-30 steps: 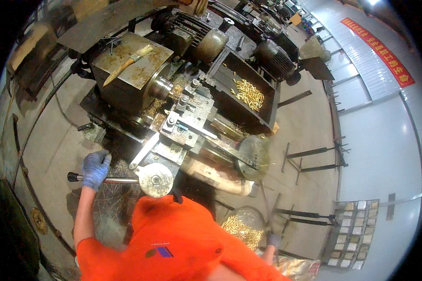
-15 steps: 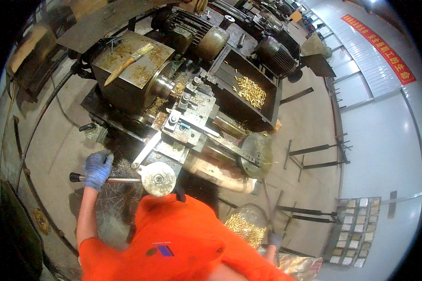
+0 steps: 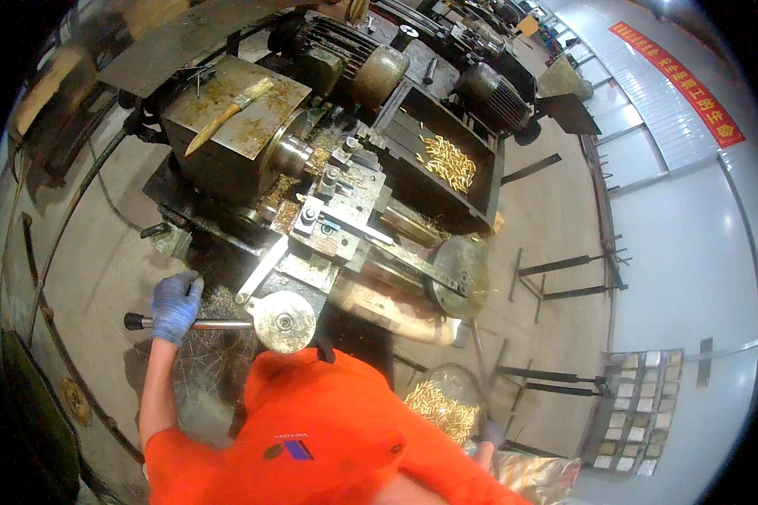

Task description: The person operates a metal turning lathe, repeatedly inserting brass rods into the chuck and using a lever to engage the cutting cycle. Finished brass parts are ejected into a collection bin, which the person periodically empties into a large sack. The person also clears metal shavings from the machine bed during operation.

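Note:
My left hand (image 3: 175, 307), in a blue-grey glove, lies across the lever (image 3: 219, 323) of a metal lathe, its heel over the rod near the dark knob. Its fingers are curled together beyond the rod; whatever they hold is hidden. The lever joins a round metal hub (image 3: 284, 321) below the tool slide (image 3: 328, 227). At lower right, my gloved right hand (image 3: 492, 432) is beside a round pan (image 3: 467, 380) of small brass-coloured pieces (image 3: 438, 411). Its fingers are too small and partly hidden to read.
A brush (image 3: 227, 116) rests on the headstock (image 3: 265, 126), left of the chuck (image 3: 291, 155). Behind the slide, a dark tray (image 3: 406, 130) holds more brass-coloured pieces. A round disc (image 3: 461, 273) stands at the lathe's right end. Dark metal stands (image 3: 556, 268) line the right wall.

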A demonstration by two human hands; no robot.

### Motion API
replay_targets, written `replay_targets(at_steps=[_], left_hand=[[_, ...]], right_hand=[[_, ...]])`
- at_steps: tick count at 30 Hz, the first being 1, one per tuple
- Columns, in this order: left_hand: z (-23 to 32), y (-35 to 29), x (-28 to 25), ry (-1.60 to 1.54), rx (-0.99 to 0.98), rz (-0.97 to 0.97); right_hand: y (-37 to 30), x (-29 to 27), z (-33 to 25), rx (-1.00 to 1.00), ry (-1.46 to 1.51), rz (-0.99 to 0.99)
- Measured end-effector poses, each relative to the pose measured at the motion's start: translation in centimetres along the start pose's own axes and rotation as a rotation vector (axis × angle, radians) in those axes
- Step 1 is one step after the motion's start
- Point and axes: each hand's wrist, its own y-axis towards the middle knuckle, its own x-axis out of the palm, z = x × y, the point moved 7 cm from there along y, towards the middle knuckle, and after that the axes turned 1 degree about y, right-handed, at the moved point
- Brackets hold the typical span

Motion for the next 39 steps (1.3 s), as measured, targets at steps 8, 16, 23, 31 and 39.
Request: replay_targets(at_steps=[8,16,23,31,39], left_hand=[[0.4,-0.2,-0.3,0.039,0.03,0.02],[0.4,0.0,-0.5,0.044,0.06,0.063],[0.3,0.0,-0.6,0.035,0.016,0.015],[0.2,-0.2,-0.3,0.08,0.006,0.01],[-3.8,-0.7,-2.0,-0.117,0.003,0.056]], right_hand=[[-1.5,-1.2,0.5,0.027,0.255,0.182],[-1.2,1.4,1.2,0.007,0.287,0.163],[-6.1,-3.8,-0.8,0.129,0.384,0.106],[-5.0,-2.7,-0.6,0.072,0.274,0.08],[-3.1,-9.0,-12.2,-0.172,0.447,0.412]])
